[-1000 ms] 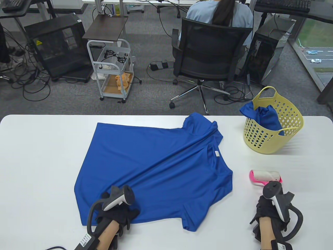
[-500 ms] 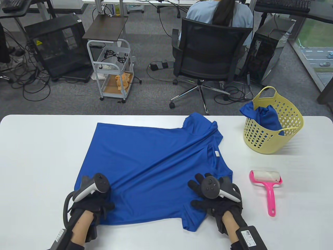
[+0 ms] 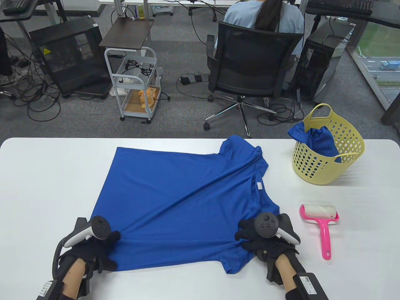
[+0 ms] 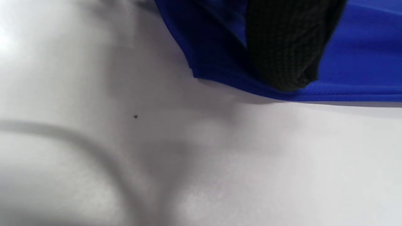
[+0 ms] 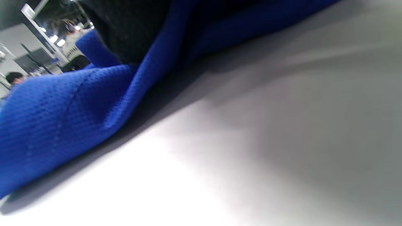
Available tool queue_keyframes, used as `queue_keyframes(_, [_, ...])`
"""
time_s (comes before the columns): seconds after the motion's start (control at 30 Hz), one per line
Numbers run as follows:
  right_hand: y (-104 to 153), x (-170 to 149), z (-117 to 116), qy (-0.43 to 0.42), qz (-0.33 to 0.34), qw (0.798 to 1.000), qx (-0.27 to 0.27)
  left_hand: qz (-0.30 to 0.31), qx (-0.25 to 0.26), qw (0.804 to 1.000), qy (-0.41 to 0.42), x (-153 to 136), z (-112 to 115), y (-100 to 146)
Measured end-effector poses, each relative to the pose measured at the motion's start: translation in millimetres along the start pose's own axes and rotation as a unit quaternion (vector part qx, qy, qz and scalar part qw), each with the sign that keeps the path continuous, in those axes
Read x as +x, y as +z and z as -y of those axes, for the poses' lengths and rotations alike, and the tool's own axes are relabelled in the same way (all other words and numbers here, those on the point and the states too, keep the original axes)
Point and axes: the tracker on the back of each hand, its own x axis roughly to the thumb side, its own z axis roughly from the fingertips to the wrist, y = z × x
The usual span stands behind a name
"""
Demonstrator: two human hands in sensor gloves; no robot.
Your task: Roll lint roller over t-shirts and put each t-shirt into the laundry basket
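Note:
A blue t-shirt (image 3: pixel 184 200) lies spread on the white table (image 3: pixel 47 187), collar toward the right. My left hand (image 3: pixel 106 250) grips its near left hem corner; in the left wrist view a gloved finger (image 4: pixel 282 47) lies on the blue t-shirt (image 4: pixel 361 62), whose hem is slightly raised. My right hand (image 3: pixel 250 239) grips the near right sleeve, and the blue t-shirt (image 5: pixel 62 119) bunches up around the glove (image 5: pixel 125 31). The pink lint roller (image 3: pixel 322 222) lies free on the table, right of my right hand. The yellow laundry basket (image 3: pixel 328 168) at the back right holds another blue t-shirt (image 3: pixel 318 140).
Beyond the table's far edge stand an office chair (image 3: pixel 250 65) with a seated person, a white trolley (image 3: pixel 134 84) and computer cases on the floor. Bare table (image 3: pixel 368 234) shows around the roller.
My right hand has left the lint roller's handle and moved left onto the shirt's sleeve. My left hand slid left to the hem corner. The shirt's near edge is now pulled wider and flatter.

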Motion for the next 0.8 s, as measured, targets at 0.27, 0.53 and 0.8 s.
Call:
queue_keyframes(0.27, [6.4, -19.4, 11.3, -0.082, -0.001, 0.996, -0.031, 0.023, 0.019, 1.0, 0.01, -7.9, 4.8, 1.5])
queue_keyframes(0.53, [12.4, -35.1, 19.6, -0.144, -0.007, 0.988, -0.045, 0.048, 0.007, 0.999, 0.006, -15.3, 9.9, 0.7])
queue_keyframes(0.8, [21.1, -44.0, 47.3, -0.241, 0.006, 0.964, -0.114, 0.077, 0.105, 0.991, 0.004, -15.6, 11.0, 5.0])
